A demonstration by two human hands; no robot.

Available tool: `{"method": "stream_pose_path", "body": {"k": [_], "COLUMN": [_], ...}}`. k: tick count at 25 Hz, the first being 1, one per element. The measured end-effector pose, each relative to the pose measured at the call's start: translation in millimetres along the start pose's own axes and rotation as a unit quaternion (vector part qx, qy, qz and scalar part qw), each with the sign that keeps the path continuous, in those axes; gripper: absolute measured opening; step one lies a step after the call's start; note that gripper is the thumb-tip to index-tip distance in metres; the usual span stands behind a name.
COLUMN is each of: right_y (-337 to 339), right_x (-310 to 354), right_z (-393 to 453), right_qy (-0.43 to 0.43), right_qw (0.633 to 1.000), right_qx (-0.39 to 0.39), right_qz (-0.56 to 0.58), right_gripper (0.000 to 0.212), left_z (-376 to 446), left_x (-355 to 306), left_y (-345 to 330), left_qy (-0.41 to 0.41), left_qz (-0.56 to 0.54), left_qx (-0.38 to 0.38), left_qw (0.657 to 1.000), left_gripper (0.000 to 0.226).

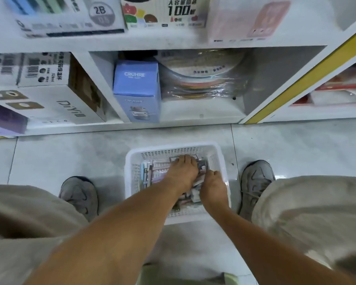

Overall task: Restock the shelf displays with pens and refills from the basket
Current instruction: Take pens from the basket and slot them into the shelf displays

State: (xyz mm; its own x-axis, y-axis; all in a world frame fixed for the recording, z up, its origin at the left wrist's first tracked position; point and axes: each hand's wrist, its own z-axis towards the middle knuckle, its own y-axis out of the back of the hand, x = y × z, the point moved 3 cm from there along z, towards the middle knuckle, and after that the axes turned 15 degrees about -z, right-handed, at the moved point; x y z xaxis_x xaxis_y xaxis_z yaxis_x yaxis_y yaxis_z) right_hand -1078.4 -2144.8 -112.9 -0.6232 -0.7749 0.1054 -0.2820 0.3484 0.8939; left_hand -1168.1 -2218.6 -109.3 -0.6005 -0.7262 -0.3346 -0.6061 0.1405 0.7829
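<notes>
Your two hands are down in the basket, which sits on the floor between your shoes, at 12 o'clock from where you crouch. The left hand lies over the middle of the stock, fingers reaching to the 12 o'clock side and bent over a dark-framed pack; it looks to be grasping that pack, though the fingertips are partly hidden. The right hand is at 3 o'clock of the left one, just beside it, fingers curled down into the packs near the basket's right wall; whether it has hold of one I cannot tell. Working both hands at once likely lets you steady the pile with one while the other pulls a pack free.

The pens stand along the basket's left side, at 9 o'clock of your left hand, untouched. Nothing from the basket is yet on a shelf, so I judge you are at the picking stage.

The shelf rises at 12 o'clock, white, with a blue box and wrapped coloured discs in its low bay. The floor is pale glossy tile. A yellow-edged unit stands at 2 o'clock.
</notes>
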Motion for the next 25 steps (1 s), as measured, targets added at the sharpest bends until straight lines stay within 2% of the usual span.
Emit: {"method": "stream_pose_path", "body": {"k": [2,5,8,11,15,19,22,25], "right_y": [-4.9,-6.3,-8.4,-10.7,-5.5,3.6,12.8,25.2], "right_x": [-0.8,-1.2,2.6,8.9,7.6,0.9,-2.6,-6.5], "right_z": [-0.7,2.2,0.7,-4.7,-0.5,5.3,9.0,13.4], "right_qy": [0.011,0.019,0.022,0.048,0.012,0.003,-0.003,-0.038], "right_qw": [0.999,0.998,0.997,0.994,0.987,0.985,0.981,0.976], "right_qx": [-0.029,-0.049,-0.038,-0.035,-0.039,-0.044,-0.054,-0.045], "right_qz": [0.03,0.022,0.062,0.088,0.154,0.169,0.185,0.211], "right_gripper": [0.017,0.02,0.024,0.033,0.039,0.037,0.037,0.038], "left_z": [7.9,13.9,12.2,5.2,9.4,9.7,1.4,-10.2], "left_x": [-2.1,4.4,13.9,24.2,37.1,47.5,48.3,41.5], "left_y": [-8.2,-12.9,-20.7,-34.2,-24.5,-5.9,3.4,15.4], "left_qy": [0.024,0.048,0.047,0.069,0.086,0.057,0.035,0.04], "left_qz": [0.005,-0.029,-0.04,-0.074,-0.155,-0.191,-0.269,-0.393], "left_qx": [0.013,0.026,0.03,0.001,-0.003,0.005,-0.004,-0.019], "left_qw": [1.0,0.998,0.998,0.995,0.984,0.98,0.963,0.919], "left_gripper": [0.08,0.07,0.07,0.055,0.047,0.047,0.043,0.041]}}
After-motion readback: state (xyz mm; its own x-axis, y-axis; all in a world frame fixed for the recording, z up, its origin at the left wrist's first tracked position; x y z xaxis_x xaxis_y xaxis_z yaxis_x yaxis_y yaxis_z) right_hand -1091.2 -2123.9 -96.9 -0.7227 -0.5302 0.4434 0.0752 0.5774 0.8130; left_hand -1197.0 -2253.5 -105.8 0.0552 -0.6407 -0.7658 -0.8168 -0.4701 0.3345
